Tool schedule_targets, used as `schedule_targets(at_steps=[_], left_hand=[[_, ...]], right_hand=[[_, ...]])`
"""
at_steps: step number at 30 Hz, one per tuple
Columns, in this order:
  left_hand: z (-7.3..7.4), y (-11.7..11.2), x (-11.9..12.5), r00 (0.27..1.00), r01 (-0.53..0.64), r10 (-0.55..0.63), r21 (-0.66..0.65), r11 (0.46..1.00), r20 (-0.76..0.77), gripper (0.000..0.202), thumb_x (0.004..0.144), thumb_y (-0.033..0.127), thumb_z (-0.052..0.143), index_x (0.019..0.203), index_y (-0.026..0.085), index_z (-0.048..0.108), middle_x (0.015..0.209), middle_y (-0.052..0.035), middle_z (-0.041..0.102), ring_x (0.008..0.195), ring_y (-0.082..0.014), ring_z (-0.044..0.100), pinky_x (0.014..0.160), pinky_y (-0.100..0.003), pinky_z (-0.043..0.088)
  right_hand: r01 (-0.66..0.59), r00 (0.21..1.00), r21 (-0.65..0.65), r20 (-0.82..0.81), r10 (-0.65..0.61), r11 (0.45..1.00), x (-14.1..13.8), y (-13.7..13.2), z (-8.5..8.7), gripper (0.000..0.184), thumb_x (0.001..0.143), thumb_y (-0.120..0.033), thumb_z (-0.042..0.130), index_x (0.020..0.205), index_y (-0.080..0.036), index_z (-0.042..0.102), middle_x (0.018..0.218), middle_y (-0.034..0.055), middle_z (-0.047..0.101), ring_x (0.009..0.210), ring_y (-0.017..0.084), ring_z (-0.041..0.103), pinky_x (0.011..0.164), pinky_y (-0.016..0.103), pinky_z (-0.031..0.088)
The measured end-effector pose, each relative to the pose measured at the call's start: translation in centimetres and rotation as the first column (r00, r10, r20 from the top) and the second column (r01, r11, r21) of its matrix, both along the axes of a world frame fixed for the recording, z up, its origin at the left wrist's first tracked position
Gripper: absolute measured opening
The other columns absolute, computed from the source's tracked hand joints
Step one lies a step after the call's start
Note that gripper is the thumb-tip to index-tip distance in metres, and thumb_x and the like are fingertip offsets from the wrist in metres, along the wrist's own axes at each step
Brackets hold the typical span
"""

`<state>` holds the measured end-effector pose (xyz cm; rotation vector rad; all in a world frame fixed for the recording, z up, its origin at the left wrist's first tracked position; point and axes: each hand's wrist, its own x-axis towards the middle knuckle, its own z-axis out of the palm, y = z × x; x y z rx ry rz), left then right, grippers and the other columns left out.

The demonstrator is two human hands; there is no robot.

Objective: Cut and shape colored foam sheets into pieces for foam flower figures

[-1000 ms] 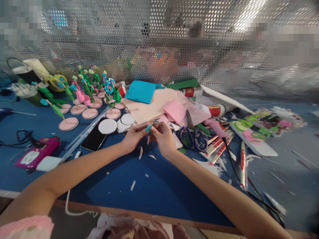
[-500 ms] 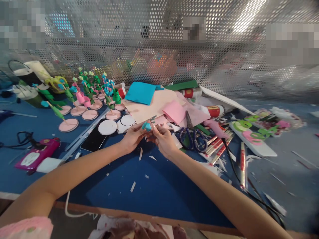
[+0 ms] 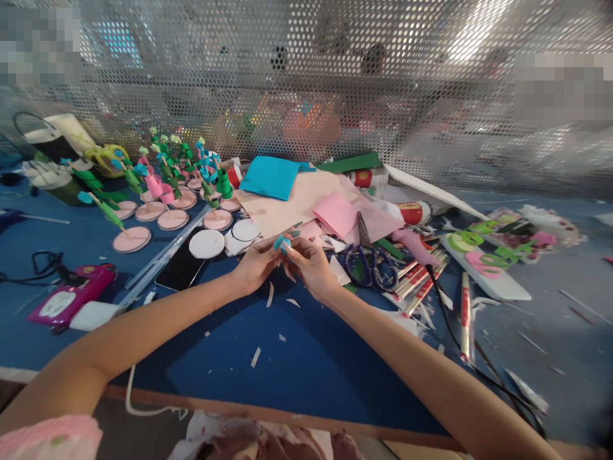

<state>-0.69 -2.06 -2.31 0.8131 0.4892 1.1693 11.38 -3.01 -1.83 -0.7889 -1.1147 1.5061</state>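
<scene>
Both hands meet over the middle of the blue table (image 3: 297,358). My left hand (image 3: 256,263) and my right hand (image 3: 311,265) each pinch the same small teal paper piece (image 3: 281,243) between fingertips, held just above the tabletop. Dark blue scissors (image 3: 368,259) lie right of my right hand. Pink, peach and blue paper sheets (image 3: 306,198) are stacked just beyond the hands. White paper discs (image 3: 207,243) lie to the left of them.
Several small paper figures on pink round bases (image 3: 158,185) stand at the back left. A black phone (image 3: 181,268), a magenta case (image 3: 67,297), glue sticks (image 3: 416,212), a black cable (image 3: 450,326) and paper scraps lie about. A perforated metal screen (image 3: 306,83) closes the back.
The teal piece has been turned and lifted slightly between the fingertips; both hands stay in nearly the same spot.
</scene>
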Motion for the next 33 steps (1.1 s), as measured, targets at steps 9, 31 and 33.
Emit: schedule_targets(at_steps=[9,31,33], left_hand=[[0.04,-0.15,-0.16,0.992,-0.039,0.047,0.075,0.996,-0.119,0.033,0.057,0.034,0.079,0.087,0.019,0.073,0.099,-0.0059,0.070,0.107,-0.0231,0.057,0.096,-0.035,0.038],[-0.68,0.06,-0.09,0.992,-0.078,0.081,0.030,0.996,-0.092,0.033,0.054,0.033,0.081,0.084,0.021,0.074,0.087,-0.0043,0.073,0.079,-0.0145,0.063,0.082,-0.029,0.043],[-0.68,0.12,-0.05,0.991,-0.096,0.099,0.034,0.995,-0.088,0.032,0.053,0.033,0.081,0.081,0.020,0.074,0.084,-0.0042,0.073,0.081,-0.0154,0.063,0.085,-0.030,0.043]], right_hand=[[0.087,0.996,0.029,0.018,-0.088,0.996,0.03,-0.09,0.16,0.042,0.060,-0.053,0.071,0.060,-0.020,0.044,0.042,-0.0099,0.044,0.030,0.005,0.039,0.027,0.018,0.030],[0.127,0.990,-0.014,0.068,-0.126,0.992,-0.56,-0.53,-0.14,0.043,0.064,-0.059,0.064,0.067,-0.020,0.044,0.040,-0.0105,0.044,0.028,0.005,0.040,0.026,0.018,0.034],[0.110,0.992,0.001,0.057,-0.109,0.994,-0.59,-0.59,-0.08,0.045,0.064,-0.060,0.063,0.066,-0.021,0.043,0.042,-0.0103,0.044,0.029,0.006,0.041,0.027,0.018,0.035]])
